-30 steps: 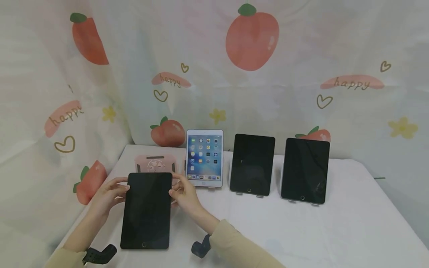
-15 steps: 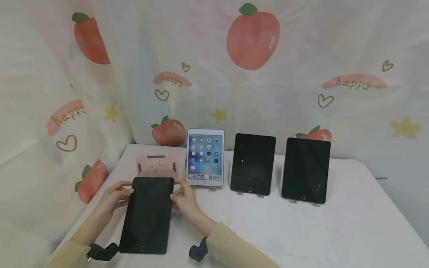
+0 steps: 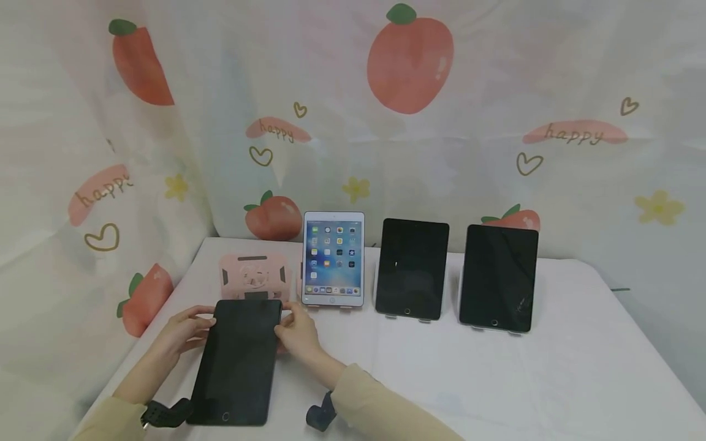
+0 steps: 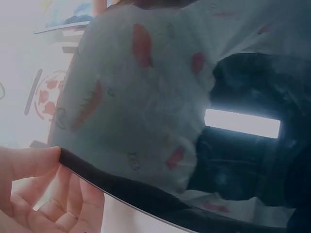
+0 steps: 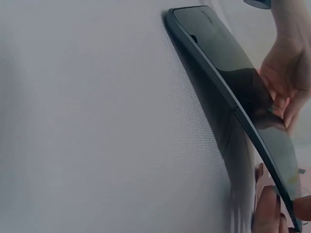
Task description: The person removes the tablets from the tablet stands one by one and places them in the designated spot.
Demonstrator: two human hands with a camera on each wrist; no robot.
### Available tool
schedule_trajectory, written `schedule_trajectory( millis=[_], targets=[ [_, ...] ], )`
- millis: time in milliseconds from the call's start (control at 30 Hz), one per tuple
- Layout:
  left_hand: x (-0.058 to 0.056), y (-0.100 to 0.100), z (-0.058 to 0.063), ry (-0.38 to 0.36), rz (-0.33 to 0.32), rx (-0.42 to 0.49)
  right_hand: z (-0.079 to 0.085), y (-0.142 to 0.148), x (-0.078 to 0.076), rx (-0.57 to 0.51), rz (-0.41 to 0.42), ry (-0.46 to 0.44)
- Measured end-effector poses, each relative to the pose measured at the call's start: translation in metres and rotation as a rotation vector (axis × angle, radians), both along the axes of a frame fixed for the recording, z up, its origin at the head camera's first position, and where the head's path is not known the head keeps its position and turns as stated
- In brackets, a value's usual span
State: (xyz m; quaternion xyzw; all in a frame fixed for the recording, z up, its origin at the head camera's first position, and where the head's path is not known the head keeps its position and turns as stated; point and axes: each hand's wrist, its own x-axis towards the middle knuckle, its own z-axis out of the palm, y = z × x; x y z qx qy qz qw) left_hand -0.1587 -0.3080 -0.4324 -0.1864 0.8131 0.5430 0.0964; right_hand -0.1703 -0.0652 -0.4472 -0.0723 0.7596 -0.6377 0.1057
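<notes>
A black tablet (image 3: 237, 361) slants over the front left of the white table, its home-button end toward me. My left hand (image 3: 184, 334) pinches its upper left edge, thumb on the front. The right hand (image 3: 300, 331) pinches the upper right corner in the same way. In the left wrist view the tablet's glossy screen (image 4: 131, 111) is dark and mirrors the patterned cloth. The right wrist view has the tablet (image 5: 228, 63) edge-on, the home-button end low by the cloth and the gripped end raised. Right behind it is a pink panel (image 3: 254, 269) with dark slots and a round print, partly hidden.
A white tablet (image 3: 333, 257) with a lit screen of app icons stands behind, right of the pink panel. Two dark tablets, one in the middle (image 3: 412, 269) and one farther right (image 3: 498, 278), lean on stands. A patterned curtain (image 3: 441, 153) closes off the table's back.
Both hands have brought the tablet down and a little toward me, tilting it flatter. More of the pink panel shows above its upper edge.
</notes>
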Motion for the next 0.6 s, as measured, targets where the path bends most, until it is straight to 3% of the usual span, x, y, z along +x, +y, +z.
schedule_trajectory(
  millis=[267,600],
  targets=[
    [-0.0019,-0.0025,-0.0036,-0.017,-0.031,-0.013,0.0002,-0.0038,-0.0005,0.067,0.014,-0.012],
    [-0.0005,-0.0036,-0.002,-0.042,-0.109,-0.102,0.0024,-0.0051,-0.0017,0.136,0.047,-0.038]
  ],
)
